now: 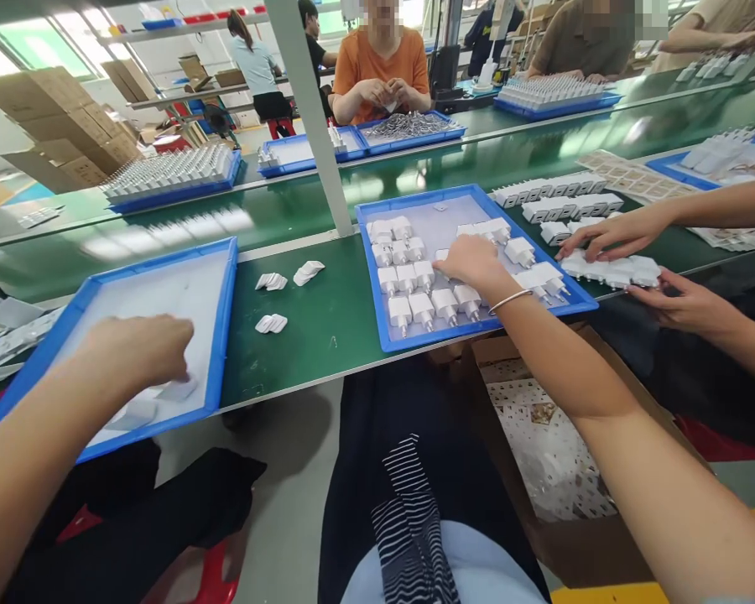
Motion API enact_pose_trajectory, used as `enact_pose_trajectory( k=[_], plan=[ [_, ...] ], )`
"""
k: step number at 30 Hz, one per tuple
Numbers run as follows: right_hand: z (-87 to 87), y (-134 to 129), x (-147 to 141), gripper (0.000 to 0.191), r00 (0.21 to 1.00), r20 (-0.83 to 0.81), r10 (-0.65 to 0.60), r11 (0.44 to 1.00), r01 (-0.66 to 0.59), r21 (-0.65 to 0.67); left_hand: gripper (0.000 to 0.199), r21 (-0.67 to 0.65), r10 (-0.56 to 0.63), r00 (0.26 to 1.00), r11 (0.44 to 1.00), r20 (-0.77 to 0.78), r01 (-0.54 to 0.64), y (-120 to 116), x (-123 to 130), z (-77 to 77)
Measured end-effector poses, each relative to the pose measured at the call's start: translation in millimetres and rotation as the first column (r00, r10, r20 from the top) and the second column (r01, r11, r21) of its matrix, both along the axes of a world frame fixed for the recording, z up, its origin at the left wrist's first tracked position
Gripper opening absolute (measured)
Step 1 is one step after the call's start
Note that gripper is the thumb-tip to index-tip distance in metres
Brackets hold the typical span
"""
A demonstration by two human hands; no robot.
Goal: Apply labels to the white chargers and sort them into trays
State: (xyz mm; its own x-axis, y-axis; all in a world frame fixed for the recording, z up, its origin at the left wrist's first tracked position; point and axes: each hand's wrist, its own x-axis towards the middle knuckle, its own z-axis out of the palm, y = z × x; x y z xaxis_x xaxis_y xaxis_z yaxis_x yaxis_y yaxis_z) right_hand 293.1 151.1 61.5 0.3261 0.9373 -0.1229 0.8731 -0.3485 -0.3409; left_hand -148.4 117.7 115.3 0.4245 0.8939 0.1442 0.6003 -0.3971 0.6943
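My left hand is over the left blue-rimmed tray, its fingers curled down at a white adapter piece; what the fingertips hold is hidden. Another white piece lies near that tray's front edge. Over the middle blue tray, my right hand has its fingers together on a white plug adapter that is mostly covered by the hand. Rows of white plug adapters with metal pins stand around it. Small stacks of white flat pieces lie on the green table between the trays.
At the right, a co-worker's hands hold a row of white adapters. A metal post rises behind the middle tray. An open cardboard box is below the table edge. Across the line, a person in orange sits behind trays.
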Motion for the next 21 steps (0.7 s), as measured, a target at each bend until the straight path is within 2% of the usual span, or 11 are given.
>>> enact_pose_trajectory(
  k=[1,3,4,6,9,11,12,14,16,18,21],
  plan=[
    [-2.7,3.0,-0.8,0.031,1.0,0.013,0.012,1.0,-0.012,-0.013,0.067,0.012,0.058,0.996,0.998,-0.074,-0.057,-12.3,6.5,4.2],
    [-5.7,4.7,-0.1,0.027,0.999,0.037,0.019,1.0,-0.019,-0.015,0.071,0.051,0.259,0.909,0.965,-0.328,-0.257,-41.9,28.5,6.1],
    [-5.6,3.3,0.9,0.029,0.999,0.046,0.015,1.0,-0.015,-0.001,0.074,-0.014,0.282,0.909,0.954,-0.307,-0.301,-56.4,42.8,2.5],
    [-2.3,-5.3,2.0,0.039,0.998,0.062,-0.002,0.998,-0.001,0.056,0.086,-0.229,0.288,0.958,0.931,-0.014,-0.283,-78.6,73.2,-13.8],
    [4.6,-32.8,-6.3,0.069,0.997,0.079,0.005,0.975,-0.023,0.22,0.092,-0.41,0.342,0.877,0.892,0.339,-0.19,-91.5,115.0,-50.8],
    [3.5,-57.3,-21.4,0.081,0.993,0.083,0.082,0.918,-0.107,0.381,0.092,-0.441,0.323,0.81,0.893,0.49,-0.09,-92.5,138.6,-71.9],
    [0.0,-69.9,-31.4,0.084,0.987,0.085,0.139,0.864,-0.163,0.476,0.091,-0.421,0.288,0.78,0.907,0.556,-0.036,-93.1,149.2,-79.0],
    [-11.7,-93.2,-54.1,0.087,0.929,0.056,0.366,0.603,-0.282,0.746,0.092,-0.318,0.199,0.72,0.947,0.664,0.032,-96.6,167.5,-85.4],
    [-25.8,-112.2,-77.3,0.086,0.856,0.066,0.513,0.371,-0.29,0.882,0.095,-0.198,0.117,0.676,0.979,0.727,0.043,-103.1,181.4,-83.8],
    [-37.8,-126.6,-98.8,0.083,0.816,0.062,0.574,0.24,-0.24,0.94,0.096,-0.118,0.075,0.649,0.993,0.757,0.023,-110.1,190.8,-79.2],
    [-50.1,-143.1,-126.1,0.084,0.773,0.019,0.635,0.169,-0.163,0.972,0.084,-0.079,0.084,0.58,0.996,0.81,-0.035,-116.6,196.0,-76.5]
  ],
)
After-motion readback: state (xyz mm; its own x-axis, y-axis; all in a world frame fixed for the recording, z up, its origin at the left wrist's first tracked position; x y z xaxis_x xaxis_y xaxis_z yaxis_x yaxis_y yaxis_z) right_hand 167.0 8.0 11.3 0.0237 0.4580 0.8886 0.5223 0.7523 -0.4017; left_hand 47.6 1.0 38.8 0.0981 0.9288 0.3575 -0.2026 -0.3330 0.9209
